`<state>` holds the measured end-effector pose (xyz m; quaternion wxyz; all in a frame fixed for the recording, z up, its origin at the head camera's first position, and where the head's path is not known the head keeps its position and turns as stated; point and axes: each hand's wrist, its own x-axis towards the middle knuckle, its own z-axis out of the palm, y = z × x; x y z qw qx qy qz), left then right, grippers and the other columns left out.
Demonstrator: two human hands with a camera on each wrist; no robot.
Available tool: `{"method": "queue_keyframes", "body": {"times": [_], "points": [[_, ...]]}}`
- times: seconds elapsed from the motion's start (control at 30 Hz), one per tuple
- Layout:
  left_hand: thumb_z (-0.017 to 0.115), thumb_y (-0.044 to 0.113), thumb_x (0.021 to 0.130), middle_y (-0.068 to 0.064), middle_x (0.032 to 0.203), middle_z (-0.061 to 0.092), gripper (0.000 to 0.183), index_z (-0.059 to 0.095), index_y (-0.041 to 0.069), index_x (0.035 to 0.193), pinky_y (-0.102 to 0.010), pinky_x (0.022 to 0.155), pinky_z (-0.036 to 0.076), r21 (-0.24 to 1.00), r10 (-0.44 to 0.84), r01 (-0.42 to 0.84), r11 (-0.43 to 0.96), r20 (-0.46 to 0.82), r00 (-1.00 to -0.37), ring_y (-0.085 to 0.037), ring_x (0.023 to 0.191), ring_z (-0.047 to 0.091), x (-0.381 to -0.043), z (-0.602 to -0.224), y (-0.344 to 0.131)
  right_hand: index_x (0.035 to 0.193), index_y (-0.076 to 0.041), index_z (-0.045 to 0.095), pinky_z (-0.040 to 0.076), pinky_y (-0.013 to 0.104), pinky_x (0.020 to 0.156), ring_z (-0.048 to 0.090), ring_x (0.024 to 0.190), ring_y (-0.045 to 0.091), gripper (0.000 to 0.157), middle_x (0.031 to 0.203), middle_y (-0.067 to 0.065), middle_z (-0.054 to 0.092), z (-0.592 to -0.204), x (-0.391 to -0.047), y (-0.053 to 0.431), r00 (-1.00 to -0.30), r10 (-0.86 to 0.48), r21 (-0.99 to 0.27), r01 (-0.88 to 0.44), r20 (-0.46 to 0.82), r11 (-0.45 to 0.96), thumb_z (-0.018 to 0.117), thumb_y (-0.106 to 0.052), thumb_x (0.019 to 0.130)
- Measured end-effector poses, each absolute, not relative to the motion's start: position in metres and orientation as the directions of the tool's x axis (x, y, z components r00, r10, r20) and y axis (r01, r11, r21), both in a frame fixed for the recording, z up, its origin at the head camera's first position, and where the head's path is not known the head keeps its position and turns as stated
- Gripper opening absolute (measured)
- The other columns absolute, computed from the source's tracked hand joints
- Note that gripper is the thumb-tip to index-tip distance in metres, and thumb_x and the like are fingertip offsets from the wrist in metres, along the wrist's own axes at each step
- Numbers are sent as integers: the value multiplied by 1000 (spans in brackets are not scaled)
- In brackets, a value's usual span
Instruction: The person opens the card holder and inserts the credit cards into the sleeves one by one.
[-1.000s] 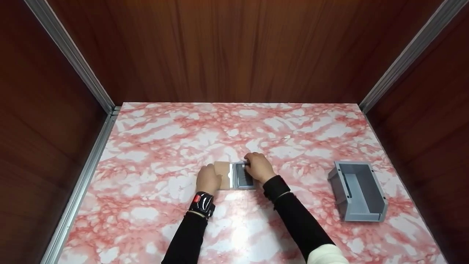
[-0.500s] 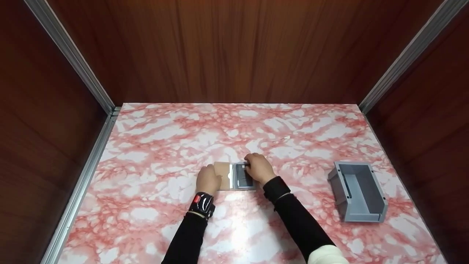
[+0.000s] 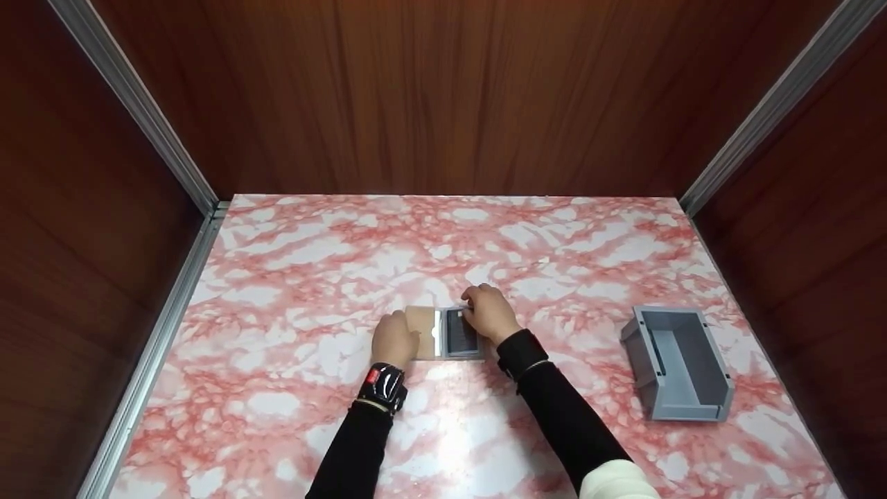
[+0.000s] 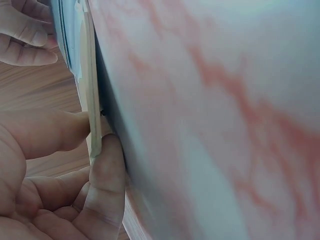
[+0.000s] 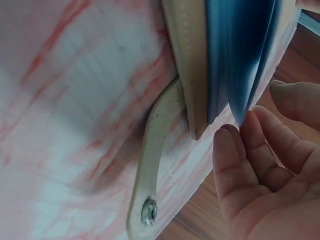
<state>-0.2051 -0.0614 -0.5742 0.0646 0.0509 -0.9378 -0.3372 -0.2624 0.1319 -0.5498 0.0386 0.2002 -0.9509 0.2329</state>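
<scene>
A tan card holder [image 3: 420, 322] lies spread on the table, with clear and dark plastic sleeves [image 3: 461, 336] on its right half. My left hand [image 3: 395, 339] pinches the cover's left edge between thumb and finger, as the left wrist view shows. At the right side, the loosely bent fingers of my right hand [image 3: 492, 315] touch the corner of one bluish sleeve [image 5: 245, 60], which stands away from the stack. My right thumb is apart from that sleeve. A pale strap [image 5: 157, 132] with a metal snap [image 5: 149, 211] extends from the cover, under my right hand.
A grey open-topped bin [image 3: 686, 364] stands at the right of the red-and-white marbled table [image 3: 312, 416]. Dark wood-grain panels [image 3: 429, 97] rise at the back and both sides, with metal rails [image 3: 149, 114] at the corners.
My right hand has shifted slightly up and away from the sleeves, and the dark sleeve's look has changed a little. My left hand and the bin stay where they were.
</scene>
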Motion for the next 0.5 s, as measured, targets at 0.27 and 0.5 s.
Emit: {"method": "queue_keyframes", "body": {"times": [0.27, 0.5], "points": [[74, 6, 77, -23, 85, 64, 24, 62, -9, 92, -52, 78, 50, 627, -138, -31, 778, 123, -983, -43, 84, 63, -205, -575, -61, 101, 2, 68, 51, 44, 75, 60, 80, 31, 16, 85, 12, 60, -549, -265, 131, -926, -346, -459, -375, 150, 806, 70, -6, 88], [73, 6, 77, -23, 86, 63, 23, 62, -9, 92, -52, 78, 50, 636, -145, -42, 771, 112, -983, -42, 84, 63, -205, -575, -62, 102, 2, 67, 51, 44, 81, 61, 87, 32, 15, 90, 15, 60, -548, -264, 130, -940, -320, -509, -335, 120, 793, 70, -2, 88]]}}
